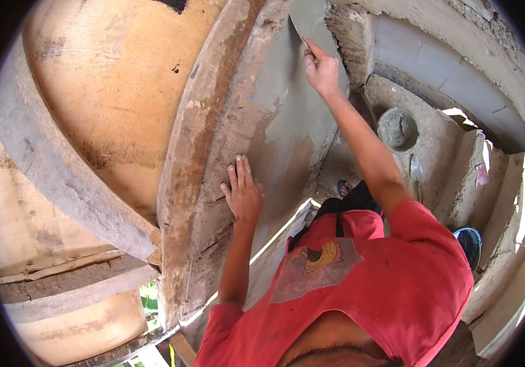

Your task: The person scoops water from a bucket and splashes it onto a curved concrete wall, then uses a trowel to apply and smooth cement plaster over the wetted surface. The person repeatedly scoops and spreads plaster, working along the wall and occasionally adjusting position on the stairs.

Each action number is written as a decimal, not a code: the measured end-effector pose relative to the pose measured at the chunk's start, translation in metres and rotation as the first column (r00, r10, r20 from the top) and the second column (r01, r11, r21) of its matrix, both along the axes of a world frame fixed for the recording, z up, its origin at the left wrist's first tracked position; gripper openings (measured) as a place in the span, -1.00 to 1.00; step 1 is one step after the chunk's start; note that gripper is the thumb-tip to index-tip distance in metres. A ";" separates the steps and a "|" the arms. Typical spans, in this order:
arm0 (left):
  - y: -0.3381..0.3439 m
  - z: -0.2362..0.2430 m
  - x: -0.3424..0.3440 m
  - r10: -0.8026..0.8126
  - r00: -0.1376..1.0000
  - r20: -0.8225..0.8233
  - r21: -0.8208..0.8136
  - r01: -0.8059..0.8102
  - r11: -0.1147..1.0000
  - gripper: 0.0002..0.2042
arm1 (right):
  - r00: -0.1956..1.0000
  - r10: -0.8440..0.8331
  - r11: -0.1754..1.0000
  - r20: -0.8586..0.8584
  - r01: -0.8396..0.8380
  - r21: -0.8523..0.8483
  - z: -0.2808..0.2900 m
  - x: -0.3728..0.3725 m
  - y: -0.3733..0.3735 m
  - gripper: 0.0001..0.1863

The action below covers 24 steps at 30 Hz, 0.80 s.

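In front of me a person in a red shirt point(360, 287) leans over a wall; the right hand point(322, 68) grips a trowel point(298, 34), high up at the smooth grey plaster point(296, 101); the left hand point(245, 196) lies flat, fingers spread, lower on the wall's rough edge point(221, 165); a bucket point(416, 138) of grey mix stands to the person's right.

Concrete steps point(437, 144): rough, grey
Round bucket point(402, 148): on one step
Trowel-like tool point(417, 169): just beside bucket
Pinkish scrap point(481, 175): another step
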<state>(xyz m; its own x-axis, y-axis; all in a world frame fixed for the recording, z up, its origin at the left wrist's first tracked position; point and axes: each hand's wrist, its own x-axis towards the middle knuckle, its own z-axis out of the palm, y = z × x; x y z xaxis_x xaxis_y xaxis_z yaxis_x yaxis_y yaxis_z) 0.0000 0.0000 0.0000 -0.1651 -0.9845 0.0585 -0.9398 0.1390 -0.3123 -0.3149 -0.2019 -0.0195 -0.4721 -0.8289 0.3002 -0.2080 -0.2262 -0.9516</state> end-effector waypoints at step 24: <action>-0.004 -0.004 0.001 -0.028 0.999 0.028 -0.034 0.029 0.999 -0.23 | 0.994 -0.106 0.987 -0.036 0.100 -0.126 -0.016 0.120 0.087 -0.41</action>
